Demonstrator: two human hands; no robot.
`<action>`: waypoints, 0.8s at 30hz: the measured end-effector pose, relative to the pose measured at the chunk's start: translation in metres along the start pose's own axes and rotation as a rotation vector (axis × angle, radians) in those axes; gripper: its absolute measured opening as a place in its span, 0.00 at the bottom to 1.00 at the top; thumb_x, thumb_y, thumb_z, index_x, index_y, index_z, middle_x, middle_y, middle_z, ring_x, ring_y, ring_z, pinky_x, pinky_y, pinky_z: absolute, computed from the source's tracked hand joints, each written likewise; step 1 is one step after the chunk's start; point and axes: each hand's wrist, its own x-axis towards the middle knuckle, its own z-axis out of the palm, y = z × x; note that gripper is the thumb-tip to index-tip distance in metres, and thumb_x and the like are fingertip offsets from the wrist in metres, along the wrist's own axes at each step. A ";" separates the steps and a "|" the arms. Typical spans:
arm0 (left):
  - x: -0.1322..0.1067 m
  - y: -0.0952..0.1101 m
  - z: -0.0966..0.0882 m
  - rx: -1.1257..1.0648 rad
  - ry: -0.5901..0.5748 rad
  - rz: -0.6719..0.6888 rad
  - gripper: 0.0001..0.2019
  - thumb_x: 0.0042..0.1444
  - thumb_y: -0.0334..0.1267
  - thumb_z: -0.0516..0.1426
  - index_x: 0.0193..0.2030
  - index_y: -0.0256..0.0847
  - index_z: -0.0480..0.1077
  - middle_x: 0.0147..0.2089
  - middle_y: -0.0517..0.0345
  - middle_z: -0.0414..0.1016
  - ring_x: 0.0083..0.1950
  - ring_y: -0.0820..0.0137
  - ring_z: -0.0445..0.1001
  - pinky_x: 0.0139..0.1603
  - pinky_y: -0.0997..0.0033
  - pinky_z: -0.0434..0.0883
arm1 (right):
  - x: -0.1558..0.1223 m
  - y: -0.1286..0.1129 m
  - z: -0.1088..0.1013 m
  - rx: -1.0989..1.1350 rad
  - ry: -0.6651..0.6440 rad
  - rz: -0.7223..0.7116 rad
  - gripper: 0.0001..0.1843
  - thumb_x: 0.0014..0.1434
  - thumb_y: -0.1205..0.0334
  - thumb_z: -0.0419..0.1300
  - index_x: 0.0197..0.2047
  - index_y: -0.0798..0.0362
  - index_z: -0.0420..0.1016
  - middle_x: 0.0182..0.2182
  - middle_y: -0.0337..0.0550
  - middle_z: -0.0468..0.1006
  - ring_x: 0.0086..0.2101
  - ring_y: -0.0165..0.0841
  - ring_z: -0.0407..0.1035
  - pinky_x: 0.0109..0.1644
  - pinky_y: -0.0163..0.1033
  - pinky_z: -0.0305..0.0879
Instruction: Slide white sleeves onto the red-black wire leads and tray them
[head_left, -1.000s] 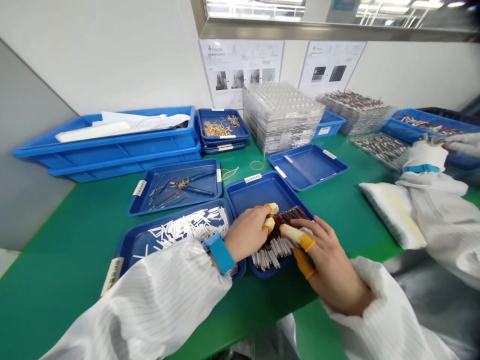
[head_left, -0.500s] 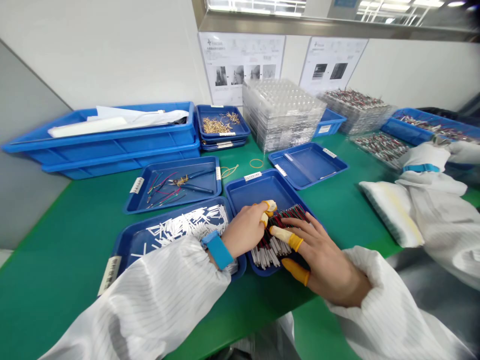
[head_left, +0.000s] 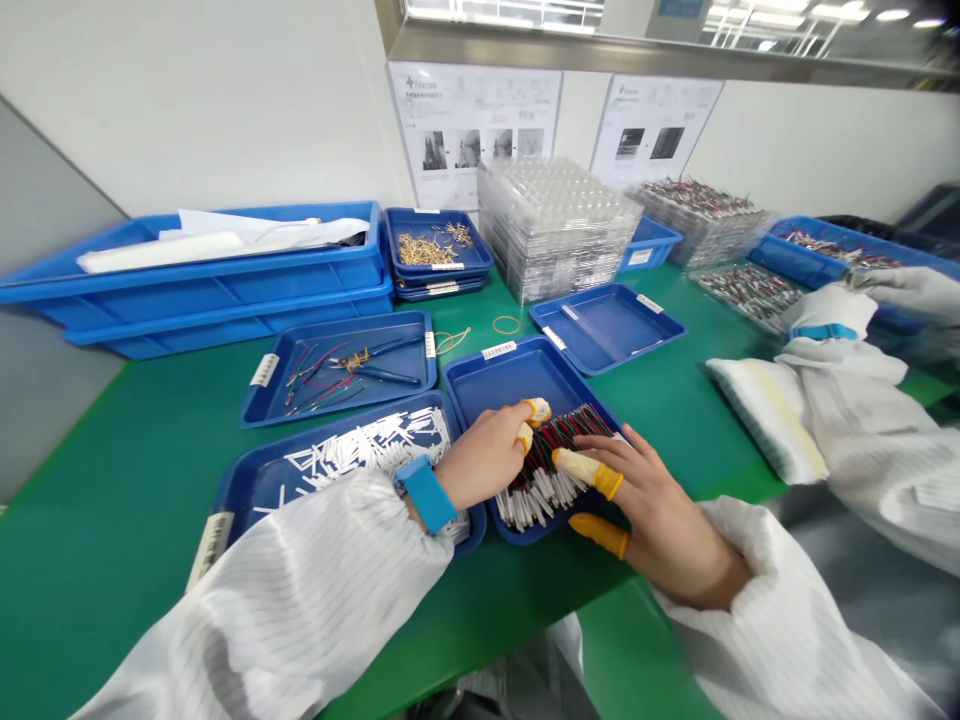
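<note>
My left hand (head_left: 480,458) lies at the near side of a bundle of thin wires (head_left: 544,472), its yellow-cotted fingertips curled against the red, green and black strands. What lies between those fingertips is hidden. My right hand (head_left: 656,525) is spread beside the bundle, with its yellow-cotted index finger (head_left: 585,472) resting on the wires. The wires have white sleeved ends and lie in a blue tray (head_left: 506,375). Left of it, a second blue tray (head_left: 238,490) holds loose white tubes under my left forearm.
Behind stand a blue tray of pliers and wires (head_left: 337,365), a stack of clear trays (head_left: 555,225) and a long blue crate (head_left: 210,265). A co-worker's white-sleeved arm (head_left: 847,400) and a white cushion (head_left: 765,420) are at right. The green table's near edge runs below my hands.
The view has drifted slightly left and upward. My right hand has shifted a little along the bundle, and my left hand stays at the wires.
</note>
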 end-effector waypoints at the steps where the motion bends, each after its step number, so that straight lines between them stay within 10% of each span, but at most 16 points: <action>1: -0.001 0.001 -0.001 0.005 -0.005 0.001 0.17 0.47 0.22 0.44 0.39 0.40 0.65 0.35 0.56 0.74 0.38 0.66 0.72 0.38 0.70 0.67 | 0.000 -0.001 0.002 0.001 0.007 -0.002 0.22 0.55 0.66 0.54 0.54 0.51 0.61 0.45 0.48 0.73 0.51 0.39 0.60 0.56 0.59 0.47; 24: -0.003 0.001 0.000 0.048 -0.015 0.022 0.18 0.45 0.22 0.43 0.40 0.38 0.65 0.36 0.52 0.74 0.39 0.63 0.72 0.38 0.67 0.67 | 0.009 -0.005 0.009 0.013 0.000 -0.033 0.17 0.58 0.65 0.52 0.51 0.51 0.64 0.44 0.46 0.75 0.50 0.39 0.61 0.57 0.59 0.43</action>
